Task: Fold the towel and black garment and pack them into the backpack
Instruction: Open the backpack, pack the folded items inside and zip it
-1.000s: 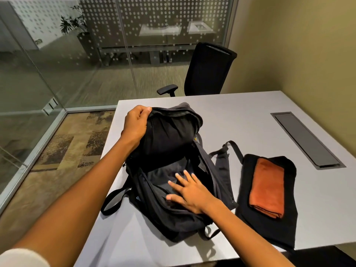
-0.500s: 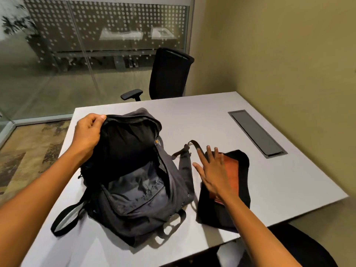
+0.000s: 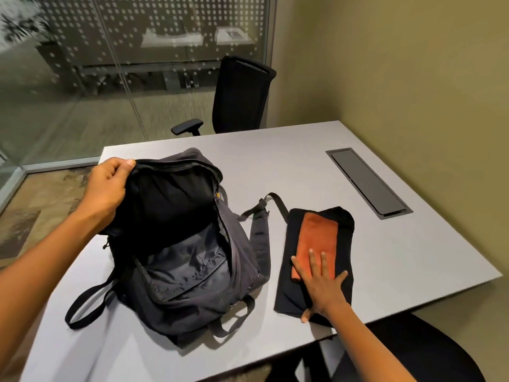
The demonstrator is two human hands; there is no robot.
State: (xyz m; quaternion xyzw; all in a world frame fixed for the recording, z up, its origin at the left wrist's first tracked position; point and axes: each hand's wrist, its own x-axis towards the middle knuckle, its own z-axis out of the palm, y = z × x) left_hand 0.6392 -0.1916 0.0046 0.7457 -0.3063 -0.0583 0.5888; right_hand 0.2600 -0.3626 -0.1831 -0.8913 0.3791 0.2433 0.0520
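Backpack's wide open, stack waiting beside it

Left hand (image 3: 106,188) pinches the rim of the dark backpack (image 3: 179,260) at centre-left; right hand (image 3: 321,279) lies flat, fingers straight, on the folded orange towel (image 3: 316,238) atop the folded black garment (image 3: 343,260), lower right.

My forearms are bare to the frame's edge; no sleeve, watch, ring or glove on my left hand (image 3: 106,186) or right hand (image 3: 321,282)

orange towel (image 3: 316,241), black garment (image 3: 343,253); grey table (image 3: 303,166)
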